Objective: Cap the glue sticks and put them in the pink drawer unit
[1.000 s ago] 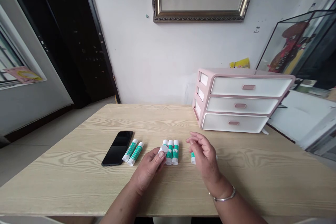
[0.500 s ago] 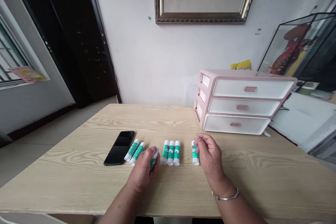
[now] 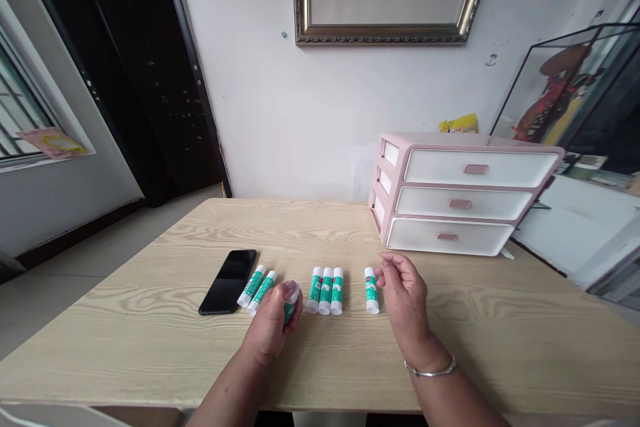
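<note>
My left hand [image 3: 273, 323] is closed around a green and white glue stick [image 3: 291, 303], thumb near its white top. Just left of that hand, two more glue sticks [image 3: 257, 290] lie side by side at a slant, one partly behind my fingers. Between my hands, three glue sticks [image 3: 325, 291] form a tight row. A single glue stick [image 3: 371, 291] lies apart on the right. Beside it is my right hand [image 3: 404, 293], fingers loosely bent and slightly apart, with nothing visible in them.
A black phone [image 3: 229, 282] lies on the wooden table [image 3: 320, 367] left of the glue sticks. At the back right stands a pink and white drawer unit [image 3: 460, 203]. A framed picture [image 3: 395, 32] hangs on the wall behind.
My right hand has shifted slightly right, off the single glue stick, which now shows in full. My left hand still grips its glue stick and has barely moved.
</note>
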`<state>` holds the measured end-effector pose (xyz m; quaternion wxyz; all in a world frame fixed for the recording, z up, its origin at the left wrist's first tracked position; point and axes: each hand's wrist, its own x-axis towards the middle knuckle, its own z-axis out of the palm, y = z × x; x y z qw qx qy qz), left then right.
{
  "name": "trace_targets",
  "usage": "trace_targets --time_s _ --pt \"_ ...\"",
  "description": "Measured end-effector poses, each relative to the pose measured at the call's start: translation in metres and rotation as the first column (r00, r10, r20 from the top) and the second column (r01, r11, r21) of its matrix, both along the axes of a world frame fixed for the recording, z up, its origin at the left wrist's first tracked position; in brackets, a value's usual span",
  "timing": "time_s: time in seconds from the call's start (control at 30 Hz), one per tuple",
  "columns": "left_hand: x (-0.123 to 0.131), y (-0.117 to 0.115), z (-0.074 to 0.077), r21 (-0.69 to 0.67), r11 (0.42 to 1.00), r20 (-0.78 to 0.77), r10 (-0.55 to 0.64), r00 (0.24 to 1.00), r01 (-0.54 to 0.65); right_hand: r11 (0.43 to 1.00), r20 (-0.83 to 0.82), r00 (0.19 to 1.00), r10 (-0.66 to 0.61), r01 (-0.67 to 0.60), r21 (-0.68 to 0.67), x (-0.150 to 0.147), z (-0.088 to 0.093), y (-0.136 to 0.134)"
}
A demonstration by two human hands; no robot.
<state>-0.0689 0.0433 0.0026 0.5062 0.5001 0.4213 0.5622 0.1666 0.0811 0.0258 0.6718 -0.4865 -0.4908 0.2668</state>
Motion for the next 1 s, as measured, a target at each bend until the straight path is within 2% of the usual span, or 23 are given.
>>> trace_targets --time_s 0.27,0.47,0.63,0.73,0.87,0.93,1.0 --pt "0.000 -0.001 0.002 0.008 0.999 -0.005 0.036 0.999 -0.036 1.000 -0.016 1.000 -0.008 0.009 0.002 0.000 0.000 0.001" --pt "0.003 0.001 0.005 -0.032 0.994 0.028 0.105 0.994 -0.105 1.000 -0.014 1.000 -0.026 0.026 0.007 0.003 0.001 0.004" --pt "0.001 0.000 0.004 -0.123 0.974 -0.108 0.176 0.978 -0.189 0.989 0.030 0.989 -0.146 0.145 0.019 0.016 0.001 0.009" --pt "0.000 0.000 0.004 -0.141 0.961 -0.248 0.200 0.948 -0.239 0.968 0.161 0.955 -0.248 0.252 -0.009 0.028 0.001 0.014" --pt "-0.001 0.004 0.005 -0.129 0.937 -0.388 0.253 0.886 -0.324 0.913 0.422 0.843 -0.333 0.401 -0.080 0.043 0.006 0.018" --pt "-0.002 0.008 0.003 -0.070 0.925 -0.481 0.296 0.825 -0.373 0.886 0.556 0.778 -0.294 0.440 -0.147 0.048 0.011 0.019" --pt "-0.004 0.011 -0.002 -0.003 0.916 -0.567 0.329 0.755 -0.401 0.863 0.671 0.714 -0.201 0.453 -0.224 0.051 0.016 0.019"
